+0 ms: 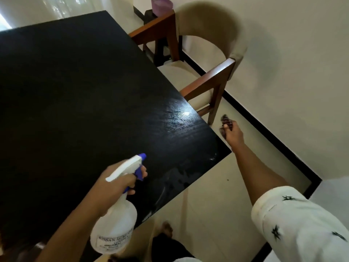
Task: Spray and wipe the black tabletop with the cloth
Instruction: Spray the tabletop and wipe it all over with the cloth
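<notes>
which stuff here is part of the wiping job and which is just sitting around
Part of the job: spray bottle, held in the left hand; cloth, gripped in the right hand off the table's edge; black tabletop, wet near the corner.
Just sitting around: chair beside the table; purple container beyond it.

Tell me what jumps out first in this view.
The black tabletop fills the left, wet streaks glinting near its right corner. The left hand grips a white spray bottle over the near edge; the right hand holds a dark cloth off the table, beside the chair.
</notes>
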{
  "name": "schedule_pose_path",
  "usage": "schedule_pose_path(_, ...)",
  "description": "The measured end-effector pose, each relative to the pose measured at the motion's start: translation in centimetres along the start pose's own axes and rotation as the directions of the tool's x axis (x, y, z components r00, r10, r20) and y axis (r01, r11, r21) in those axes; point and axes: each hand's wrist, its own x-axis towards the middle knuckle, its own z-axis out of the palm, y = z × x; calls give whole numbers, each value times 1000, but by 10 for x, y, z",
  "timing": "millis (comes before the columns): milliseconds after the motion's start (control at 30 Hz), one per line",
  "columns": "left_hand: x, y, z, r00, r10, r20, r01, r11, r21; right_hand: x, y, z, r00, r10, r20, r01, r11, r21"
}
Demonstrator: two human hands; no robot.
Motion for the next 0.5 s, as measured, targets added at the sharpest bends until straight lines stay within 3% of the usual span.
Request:
schedule_pose_path(67, -9, 20, 30, 998, -34, 58, 33, 999, 18, 0, 17, -18, 984, 173, -51, -153, 952, 265)
schedule_pose_path(200, -6, 30, 89, 983, -98, 153, 91, 994, 57, -27, 32, -48, 977, 192, -94, -140, 906, 400)
schedule_pose_path(333, 13, 20, 135, 984, -92, 156, 73, 990, 120, -55, 39, -62, 997, 65, -48, -48, 953, 300)
schedule_pose_path(500, 28, 12, 169, 996, -88, 28, 83, 986, 142, -64, 42, -61, 988, -137, 68, 132, 989, 73)
